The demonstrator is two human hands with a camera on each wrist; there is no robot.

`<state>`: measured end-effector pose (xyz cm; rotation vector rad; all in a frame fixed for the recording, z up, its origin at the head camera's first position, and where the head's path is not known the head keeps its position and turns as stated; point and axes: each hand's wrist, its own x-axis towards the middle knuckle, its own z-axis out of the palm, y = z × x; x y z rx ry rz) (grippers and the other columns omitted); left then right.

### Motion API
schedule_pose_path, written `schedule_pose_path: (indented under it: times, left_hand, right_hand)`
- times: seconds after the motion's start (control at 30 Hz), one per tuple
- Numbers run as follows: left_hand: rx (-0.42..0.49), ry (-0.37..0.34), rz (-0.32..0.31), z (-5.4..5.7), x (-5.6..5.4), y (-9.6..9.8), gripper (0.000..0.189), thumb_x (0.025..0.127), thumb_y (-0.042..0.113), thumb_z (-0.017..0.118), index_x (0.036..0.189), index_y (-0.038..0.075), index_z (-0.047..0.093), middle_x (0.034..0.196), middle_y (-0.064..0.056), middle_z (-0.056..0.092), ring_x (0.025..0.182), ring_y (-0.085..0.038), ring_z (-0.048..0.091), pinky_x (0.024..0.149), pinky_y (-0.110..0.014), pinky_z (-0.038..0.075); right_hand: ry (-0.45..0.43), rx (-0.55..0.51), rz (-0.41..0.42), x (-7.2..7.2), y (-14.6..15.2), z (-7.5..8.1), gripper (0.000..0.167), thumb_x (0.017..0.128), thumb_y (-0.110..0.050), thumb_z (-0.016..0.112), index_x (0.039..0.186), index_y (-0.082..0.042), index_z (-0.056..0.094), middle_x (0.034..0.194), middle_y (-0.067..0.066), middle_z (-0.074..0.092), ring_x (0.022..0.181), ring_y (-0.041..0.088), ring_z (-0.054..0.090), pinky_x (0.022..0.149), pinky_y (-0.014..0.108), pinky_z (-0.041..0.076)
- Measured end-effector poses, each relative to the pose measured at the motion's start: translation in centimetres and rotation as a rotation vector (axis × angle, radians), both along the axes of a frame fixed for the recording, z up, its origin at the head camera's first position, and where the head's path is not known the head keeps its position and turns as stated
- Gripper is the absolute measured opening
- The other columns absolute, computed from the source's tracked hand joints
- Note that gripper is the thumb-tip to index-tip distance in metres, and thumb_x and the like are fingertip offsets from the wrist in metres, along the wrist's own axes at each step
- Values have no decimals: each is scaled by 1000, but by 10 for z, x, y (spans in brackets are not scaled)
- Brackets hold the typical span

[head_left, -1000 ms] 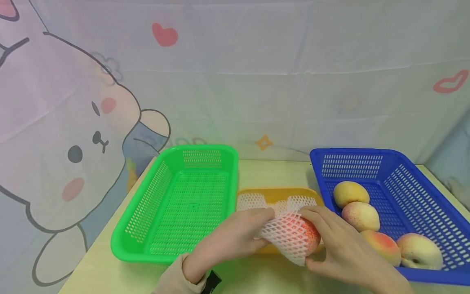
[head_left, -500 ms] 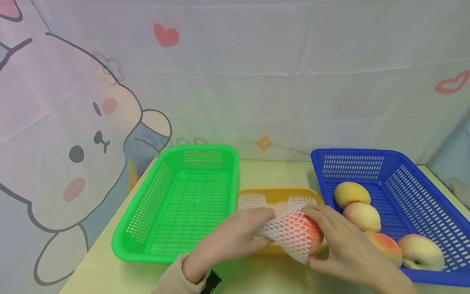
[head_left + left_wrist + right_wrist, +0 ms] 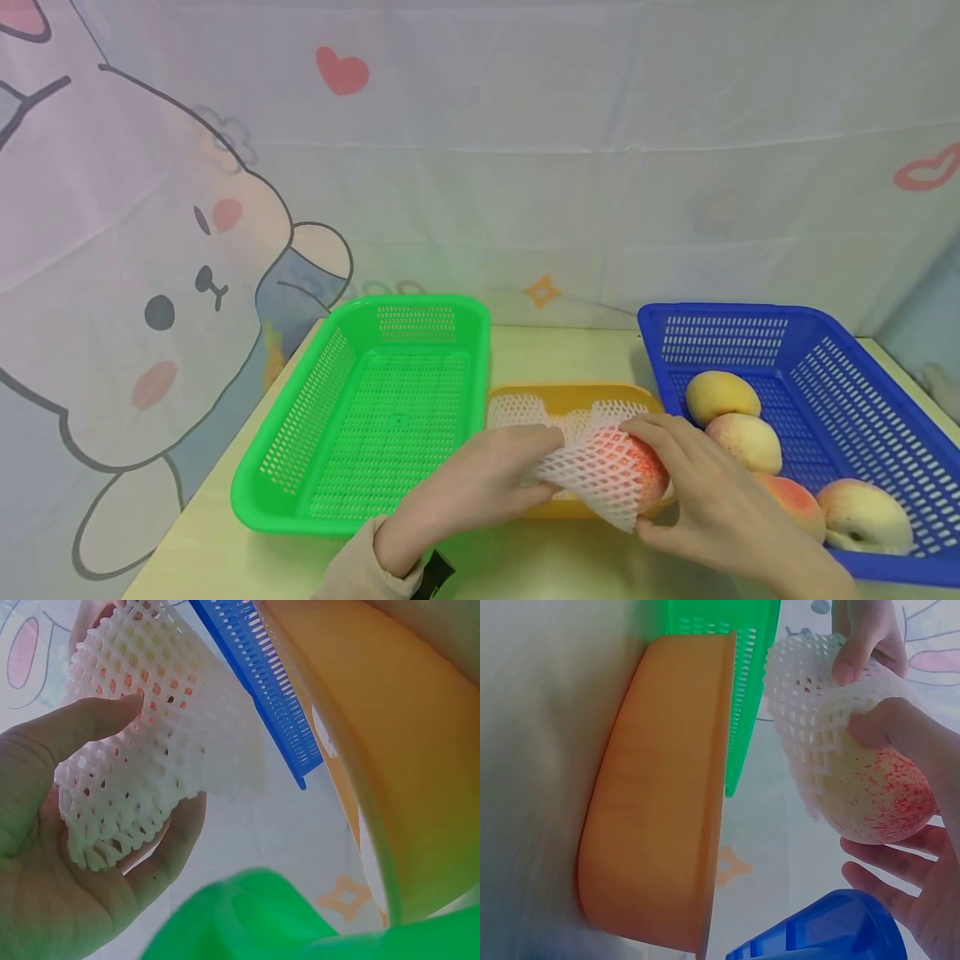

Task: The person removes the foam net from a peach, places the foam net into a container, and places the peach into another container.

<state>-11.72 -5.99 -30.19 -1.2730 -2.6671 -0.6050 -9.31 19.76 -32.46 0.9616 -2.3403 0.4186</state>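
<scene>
Above the front of a yellow-orange bin, a red-speckled peach (image 3: 651, 477) sits partly inside a white foam net sleeve (image 3: 592, 473). My left hand (image 3: 480, 473) grips the sleeve's gathered end, the thumb pressing on the mesh in the left wrist view. From the other side my right hand (image 3: 712, 508) holds the peach, thumb at the net's edge and fingers round the fruit. The right wrist view shows the peach's pale and red end (image 3: 885, 806) bare, beyond the mesh. Much of the fruit's other side lies hidden under the net.
The yellow-orange bin (image 3: 570, 392) holds several more foam nets (image 3: 517, 408). To its left stands a green basket (image 3: 251, 492) with nothing in it. A blue basket (image 3: 802, 450) on the right holds several peaches (image 3: 862, 517). A printed cloth hangs behind.
My right hand and the peach have shifted slightly right, and the net's lower edge has risen a little. My left hand has hardly moved. The whole head view has drifted slightly.
</scene>
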Motion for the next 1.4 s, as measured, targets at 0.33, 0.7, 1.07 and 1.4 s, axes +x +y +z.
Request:
schedule_pose_path:
  times: [0.33, 0.7, 1.07, 1.4]
  left_hand:
    - [-4, -3, 6, 1, 0, 0, 15, 88, 23, 66, 87, 18, 52, 78, 9, 53, 69, -6, 44, 62, -14, 34]
    - [30, 0, 1, 1, 0, -1, 14, 87, 20, 65, 86, 19, 52, 76, 11, 51, 69, -5, 44, 63, -13, 34]
    - [50, -22, 24, 1, -1, -4, 12, 84, 17, 66, 89, 18, 55, 80, 10, 55, 71, -6, 45, 64, -15, 37]
    - [64, -63, 54, 2, -3, -6, 12, 85, 16, 65, 94, 18, 59, 84, 9, 59, 73, -6, 47, 66, -15, 40]
  right_hand:
    - [17, 4, -6, -1, 3, 1, 89, 51, -31, 81, 132, -10, 50, 122, -1, 56, 104, 12, 53, 98, 9, 29]
    - [8, 3, -5, -2, 4, 3, 89, 52, -30, 80, 133, -10, 49, 123, -1, 56, 107, 12, 52, 103, 5, 24]
    - [-34, 22, -28, -2, 7, 4, 85, 56, -33, 80, 133, -11, 49, 122, -4, 54, 107, 6, 49, 97, 8, 32]
    - [-56, 13, -40, -4, 9, 4, 84, 55, -34, 82, 130, -12, 50, 123, -3, 53, 111, 8, 50, 101, 4, 28]
